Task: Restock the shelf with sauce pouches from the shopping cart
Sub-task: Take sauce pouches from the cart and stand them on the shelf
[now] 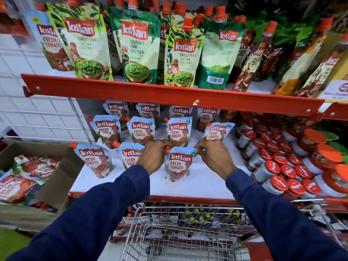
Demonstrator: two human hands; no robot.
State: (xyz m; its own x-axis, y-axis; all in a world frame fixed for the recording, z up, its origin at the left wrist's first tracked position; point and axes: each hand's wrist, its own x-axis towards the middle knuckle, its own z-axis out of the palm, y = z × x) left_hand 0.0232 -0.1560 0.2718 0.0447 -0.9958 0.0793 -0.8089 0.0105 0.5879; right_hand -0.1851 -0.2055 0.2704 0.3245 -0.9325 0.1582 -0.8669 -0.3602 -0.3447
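Tomato sauce pouch [178, 163] stands upright on the white lower shelf [197, 182], in the near row, and I have it pinched by its top edge from both sides. My left hand [153, 157] closes its fingertips on the top left corner by the orange cap, and my right hand [214, 157] pinches the top right corner, so the pouch hangs between my two hands with its base touching the shelf. To its left stand two more pouches [95, 160] of the same kind in the near row, and further rows of them stand behind, toward the far wall. Red-lidded jars [276, 183] crowd the right part of the shelf. Green chutney pouches [138, 49] fill the upper shelf. A wire shopping cart [180, 232] sits near me below my arms, and an open cardboard box [54, 176] with more pouches sits to the left.
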